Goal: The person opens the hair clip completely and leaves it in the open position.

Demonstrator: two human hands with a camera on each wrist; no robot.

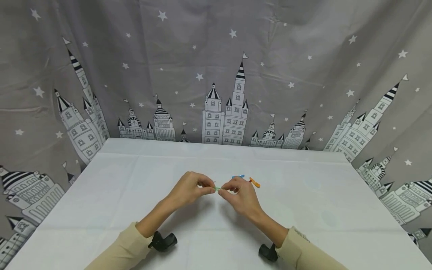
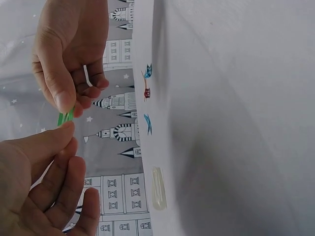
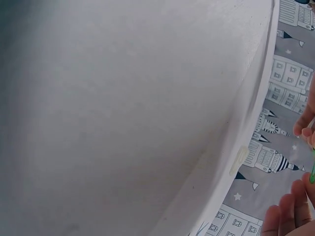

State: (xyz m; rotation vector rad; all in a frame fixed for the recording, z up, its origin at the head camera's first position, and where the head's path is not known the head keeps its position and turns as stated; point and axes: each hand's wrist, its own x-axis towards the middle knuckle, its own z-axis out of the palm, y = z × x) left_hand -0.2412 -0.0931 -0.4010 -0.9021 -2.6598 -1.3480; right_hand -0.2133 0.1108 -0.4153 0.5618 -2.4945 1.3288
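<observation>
Between the fingertips of both hands is a small green hair clip (image 1: 217,188). My left hand (image 1: 189,190) pinches one end of the clip with thumb and forefinger. The other end is pinched by my right hand (image 1: 241,195). In the left wrist view, a green part (image 2: 65,118) shows between the two thumbs, and the fingers hide the rest. At the right edge of the right wrist view, the green clip (image 3: 312,176) is partly cut off. Both hands are raised above the white table (image 1: 189,236).
Behind the hands lie a blue clip (image 1: 238,176) and an orange one (image 1: 254,182). A pale cream clip (image 2: 158,189) lies to their left, mostly hidden in the head view. A grey curtain (image 1: 216,45) with castles hangs behind the table. Black wrist devices (image 1: 163,242) hang below both cuffs.
</observation>
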